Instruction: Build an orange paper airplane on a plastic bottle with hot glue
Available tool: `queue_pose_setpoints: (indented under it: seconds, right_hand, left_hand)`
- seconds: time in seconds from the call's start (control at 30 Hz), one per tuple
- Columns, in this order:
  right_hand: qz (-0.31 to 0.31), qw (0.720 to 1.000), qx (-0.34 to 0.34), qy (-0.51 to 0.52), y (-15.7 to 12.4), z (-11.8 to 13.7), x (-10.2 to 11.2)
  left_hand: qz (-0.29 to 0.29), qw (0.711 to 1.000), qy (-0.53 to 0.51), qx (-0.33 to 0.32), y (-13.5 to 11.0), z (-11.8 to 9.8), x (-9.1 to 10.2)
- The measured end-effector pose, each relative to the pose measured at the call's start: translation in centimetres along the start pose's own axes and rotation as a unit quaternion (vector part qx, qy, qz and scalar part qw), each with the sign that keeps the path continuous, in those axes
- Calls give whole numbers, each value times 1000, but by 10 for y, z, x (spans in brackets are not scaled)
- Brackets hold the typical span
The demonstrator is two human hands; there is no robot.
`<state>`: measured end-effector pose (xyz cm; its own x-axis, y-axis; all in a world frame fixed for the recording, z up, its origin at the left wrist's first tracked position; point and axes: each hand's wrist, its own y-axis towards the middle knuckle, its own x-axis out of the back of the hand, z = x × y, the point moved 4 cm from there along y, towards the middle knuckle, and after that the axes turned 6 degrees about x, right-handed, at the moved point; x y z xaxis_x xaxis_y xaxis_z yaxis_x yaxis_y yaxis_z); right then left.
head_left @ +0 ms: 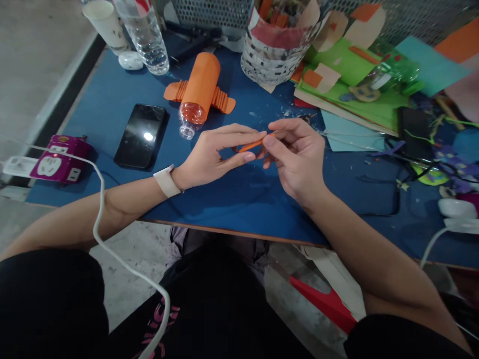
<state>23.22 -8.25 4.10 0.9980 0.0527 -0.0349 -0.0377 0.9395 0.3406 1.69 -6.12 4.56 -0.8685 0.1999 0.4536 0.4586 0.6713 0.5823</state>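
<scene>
From your head, the camera faces forward and down, fairly near, with the grip between your left hand [220, 149] and right hand [297, 159] near mid-view, tabletop [232, 209] beyond, torso [224, 309] nearer.

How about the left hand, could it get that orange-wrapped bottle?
Probably yes: the orange-wrapped bottle lies just beyond the left hand, with nothing visible between them, though that hand is at the orange strip.

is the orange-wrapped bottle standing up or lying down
Lying down: the orange-wrapped bottle rests lengthwise on the blue table, its clear neck pointing toward the table's near edge.
</scene>
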Motion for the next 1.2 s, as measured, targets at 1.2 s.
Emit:
queue_pose_setpoints:
  seconds: [1.2]
  right_hand:
    - [30,997,63,-35,-2,16,-5]
  left_hand:
    - [-87,995,25,-34,2,-7,10]
